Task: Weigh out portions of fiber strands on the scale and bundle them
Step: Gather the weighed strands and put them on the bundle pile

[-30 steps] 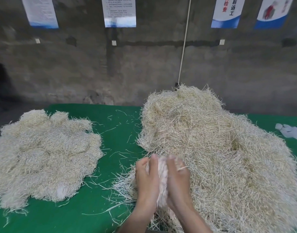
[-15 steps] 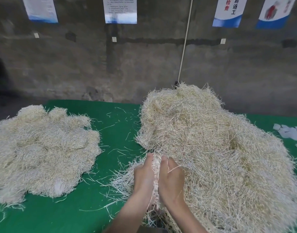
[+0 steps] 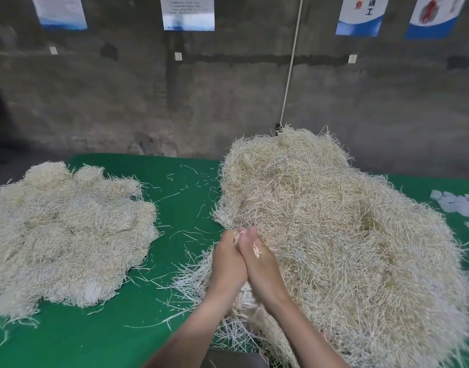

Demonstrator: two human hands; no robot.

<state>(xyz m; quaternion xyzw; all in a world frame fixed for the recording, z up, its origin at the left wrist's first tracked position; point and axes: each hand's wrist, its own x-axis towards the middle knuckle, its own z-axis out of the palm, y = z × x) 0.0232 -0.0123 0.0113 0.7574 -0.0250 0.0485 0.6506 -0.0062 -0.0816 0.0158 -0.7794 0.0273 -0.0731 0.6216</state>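
A small bunch of pale fiber strands [image 3: 244, 301] is pressed between my two palms, its ends poking out above the fingertips and below the wrists. My left hand [image 3: 227, 264] and my right hand [image 3: 264, 266] lie flat against each other, fingers straight and pointing away from me. They hover at the near left edge of the big loose pile of yellowish strands [image 3: 339, 235]. No scale is plainly in view.
A second, whiter heap of strands [image 3: 66, 229] lies at the left on the green table cover [image 3: 180, 208]. White paper slips [image 3: 459, 208] sit at the far right. A grey object [image 3: 228, 359] shows at the bottom edge. A concrete wall stands behind.
My hands have closed together from a cupped hold, flattening the bunch between the palms. They have shifted slightly away from me.
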